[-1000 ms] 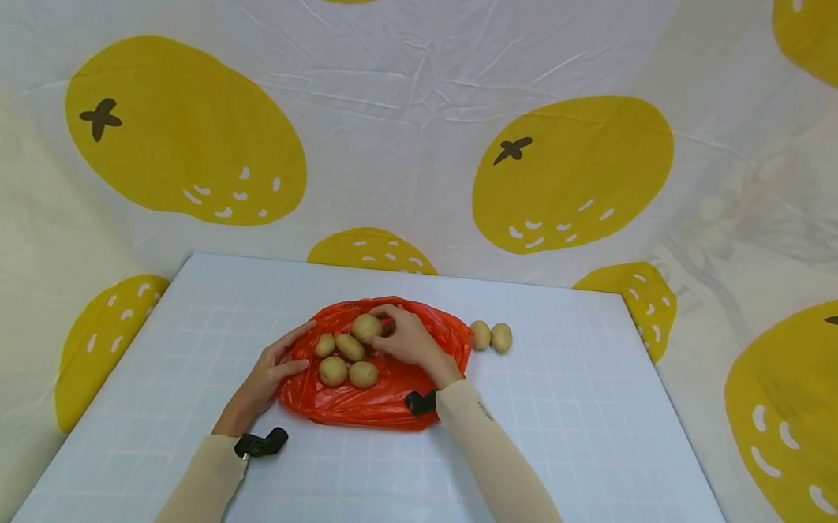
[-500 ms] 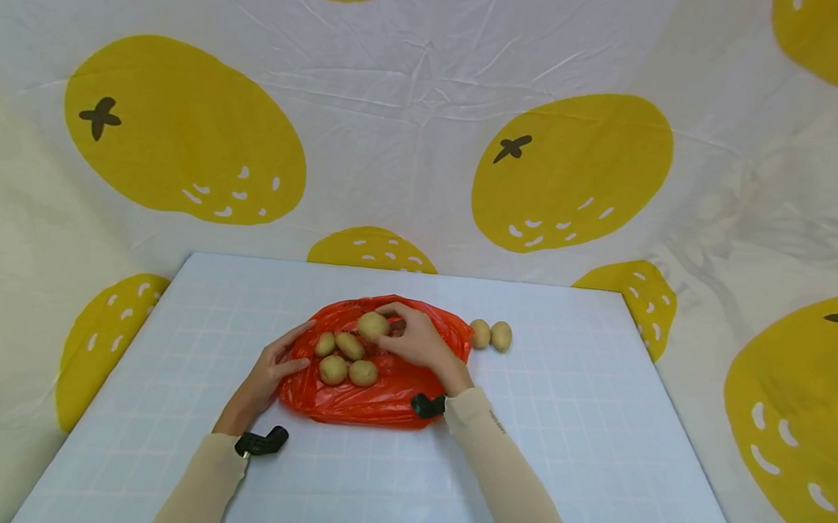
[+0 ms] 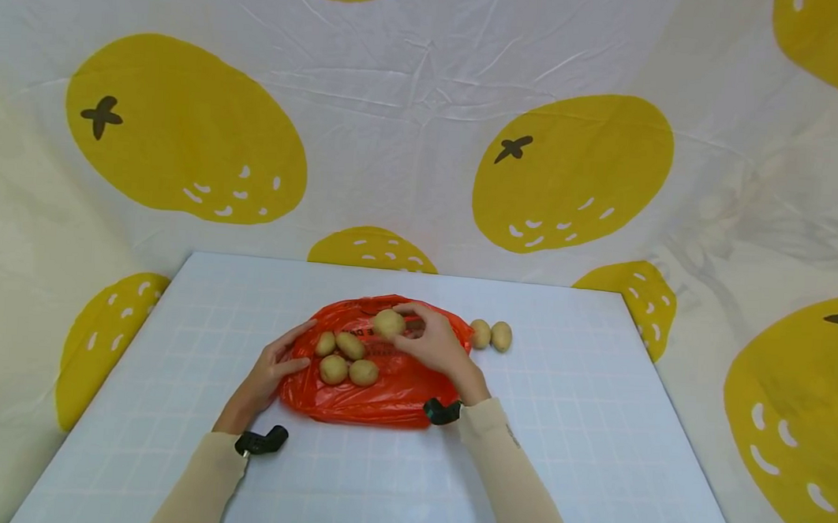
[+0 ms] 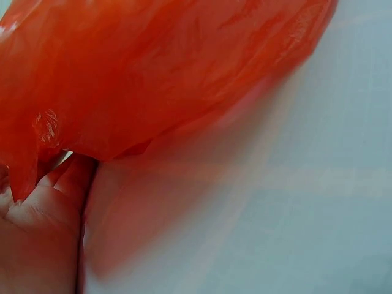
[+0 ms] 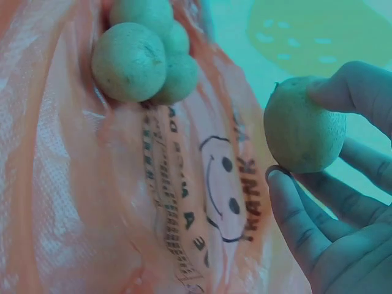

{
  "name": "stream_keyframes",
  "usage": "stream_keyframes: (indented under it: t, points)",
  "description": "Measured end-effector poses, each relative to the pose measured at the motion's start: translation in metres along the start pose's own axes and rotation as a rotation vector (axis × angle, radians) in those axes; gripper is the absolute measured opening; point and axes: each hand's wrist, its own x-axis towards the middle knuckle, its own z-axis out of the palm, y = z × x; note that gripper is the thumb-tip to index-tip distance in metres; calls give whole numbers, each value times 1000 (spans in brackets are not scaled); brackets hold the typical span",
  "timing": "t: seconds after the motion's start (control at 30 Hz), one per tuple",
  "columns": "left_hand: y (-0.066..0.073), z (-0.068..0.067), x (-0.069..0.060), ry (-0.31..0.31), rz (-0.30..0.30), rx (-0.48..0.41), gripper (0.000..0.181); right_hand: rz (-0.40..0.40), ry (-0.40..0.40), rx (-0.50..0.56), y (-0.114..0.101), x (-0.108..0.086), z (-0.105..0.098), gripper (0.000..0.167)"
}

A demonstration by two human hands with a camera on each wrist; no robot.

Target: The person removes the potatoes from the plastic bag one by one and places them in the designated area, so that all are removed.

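Observation:
A red plastic bag (image 3: 405,391) lies spread across the table. Several pale potatoes (image 3: 350,345) sit grouped on its left part. My right hand (image 3: 436,343) pinches one potato (image 3: 389,324) between thumb and fingers, above the bag's printed upper middle. The right wrist view shows this held potato (image 5: 304,125) apart from the pile, with thumb on top and fingers below. At the bag's left edge, my left hand (image 3: 269,370) rests with extended fingers against the plastic, its thumb apart from them. Red film (image 4: 153,73) hides most of those fingers in the left wrist view.
Two more potatoes (image 3: 491,336) lie side by side on the table, just beyond the bag's right edge. The table (image 3: 581,428) has a pale checked cover. Behind it hangs a white cloth (image 3: 395,173) with large yellow fruit prints.
My right hand has moved to the right with the potato, away from the group. More of the bag's printing now shows. The left hand and the other potatoes stay where they were.

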Motion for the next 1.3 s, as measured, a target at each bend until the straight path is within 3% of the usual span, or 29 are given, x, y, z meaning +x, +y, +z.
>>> stream_keyframes:
  t: [0.83, 1.3]
  points:
    - [1, 1, 0, -15, 9, -16, 67, -7, 109, -27, -2, -15, -49, 45]
    - [3, 2, -2, -13, 24, -15, 67, 15, 177, -76, 14, -26, -74, 45]
